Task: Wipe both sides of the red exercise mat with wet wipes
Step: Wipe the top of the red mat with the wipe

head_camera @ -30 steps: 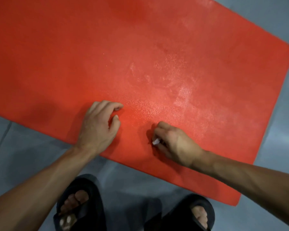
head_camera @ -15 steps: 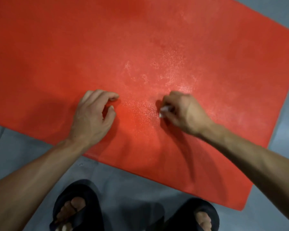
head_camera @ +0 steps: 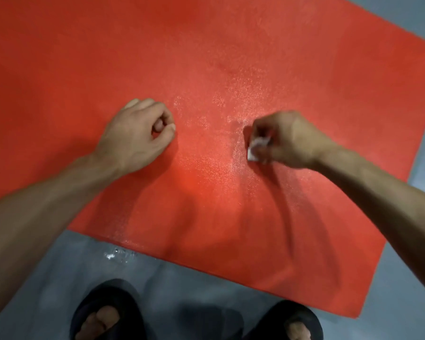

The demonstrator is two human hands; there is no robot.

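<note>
The red exercise mat lies flat on a grey floor and fills most of the view. A shiny damp patch spreads over its middle. My right hand presses down on the mat right of centre, fingers closed around a small white wet wipe whose corner sticks out at the left of the fist. My left hand rests on the mat left of centre, fingers curled into a loose fist with nothing in it, knuckles down on the surface.
Grey floor shows along the near edge and at the right. A few water drops glisten on the floor just off the mat's near edge. My two feet in black sandals stand at the bottom of the view.
My right hand with the wipe moved away from me and then to the right across the mat. My left hand curled its fingers into a fist. The view shifted closer over the mat.
</note>
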